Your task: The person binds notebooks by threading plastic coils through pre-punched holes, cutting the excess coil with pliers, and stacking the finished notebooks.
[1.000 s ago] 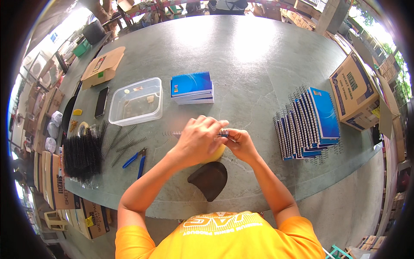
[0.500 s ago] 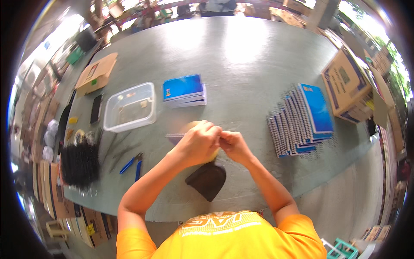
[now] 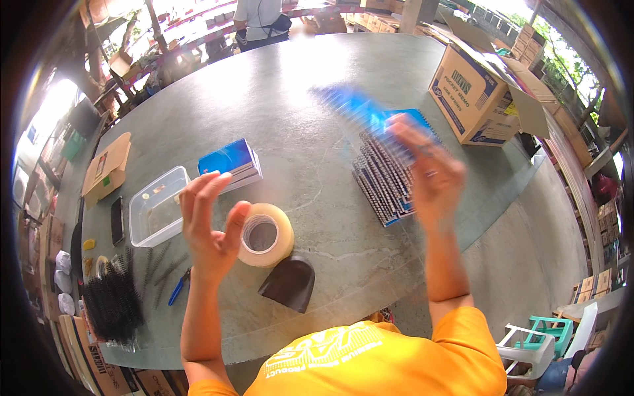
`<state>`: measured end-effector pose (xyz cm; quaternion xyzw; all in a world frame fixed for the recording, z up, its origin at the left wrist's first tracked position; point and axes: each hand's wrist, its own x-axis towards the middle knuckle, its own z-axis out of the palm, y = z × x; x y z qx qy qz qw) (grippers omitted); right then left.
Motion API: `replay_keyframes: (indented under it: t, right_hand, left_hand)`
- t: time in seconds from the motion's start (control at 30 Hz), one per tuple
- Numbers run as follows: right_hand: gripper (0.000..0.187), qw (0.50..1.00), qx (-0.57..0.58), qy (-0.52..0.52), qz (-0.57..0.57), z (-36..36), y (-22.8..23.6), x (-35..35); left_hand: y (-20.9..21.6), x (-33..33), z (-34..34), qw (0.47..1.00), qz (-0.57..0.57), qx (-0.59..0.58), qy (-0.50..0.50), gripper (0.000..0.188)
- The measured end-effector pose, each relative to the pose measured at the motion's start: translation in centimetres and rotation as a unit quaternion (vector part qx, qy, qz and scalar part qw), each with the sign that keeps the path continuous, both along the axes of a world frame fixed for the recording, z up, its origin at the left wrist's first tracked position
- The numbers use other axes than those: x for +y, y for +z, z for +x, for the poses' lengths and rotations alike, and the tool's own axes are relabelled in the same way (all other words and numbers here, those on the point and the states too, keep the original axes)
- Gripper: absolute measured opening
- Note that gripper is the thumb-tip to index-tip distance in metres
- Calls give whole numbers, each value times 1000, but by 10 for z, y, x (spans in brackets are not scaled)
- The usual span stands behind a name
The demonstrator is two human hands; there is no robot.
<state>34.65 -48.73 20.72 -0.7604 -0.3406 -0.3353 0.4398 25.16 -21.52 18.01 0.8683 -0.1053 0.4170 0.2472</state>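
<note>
My right hand (image 3: 432, 168), smeared by motion, grips the near end of a blurred blue spiral notebook (image 3: 360, 109). It is above the right-hand stack of blue spiral notebooks (image 3: 383, 181), partly hiding it. My left hand (image 3: 210, 221) is raised with fingers apart and holds nothing. A wide roll of clear tape (image 3: 284, 237) lies beside it, nearer the middle. Just in front of the roll is a dark, rounded, flat-sided piece (image 3: 290, 284). Beyond my left hand sits a smaller pile of blue-covered books (image 3: 223, 157), partly behind the fingertips.
Left on the table are a clear plastic tub (image 3: 158, 235), a phone (image 3: 117, 221), black spiral coils (image 3: 112, 300), blue-handled pliers (image 3: 176, 290) and a cardboard piece (image 3: 109, 168). An open carton (image 3: 472, 96) stands at the far right. A person (image 3: 259, 23) is beyond the far edge.
My hands have parted: the left moved left and opened, the right swung right with a notebook to the stack. The tape roll is now uncovered. The view has turned right.
</note>
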Motion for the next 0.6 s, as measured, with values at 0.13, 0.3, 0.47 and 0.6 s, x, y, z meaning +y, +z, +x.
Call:
replay_keyframes:
  t: [0.13,0.3,0.47,0.6]
  right_hand:
    - [33,990,-4,-109,-93,25,-4,-67]
    - [33,967,156,-57,-194,20,-23,-83]
    - [49,946,123,-153,-257,8,-20,-66]
    - [74,937,129,-251,-208,17,-20,-73]
  left_hand:
    - [-29,13,7,996,-63,57,-28,31]
    - [-62,6,13,988,-56,131,-57,24]
    - [-72,15,29,988,-21,144,-60,17]
    - [-85,39,43,988,-23,153,-14,14]
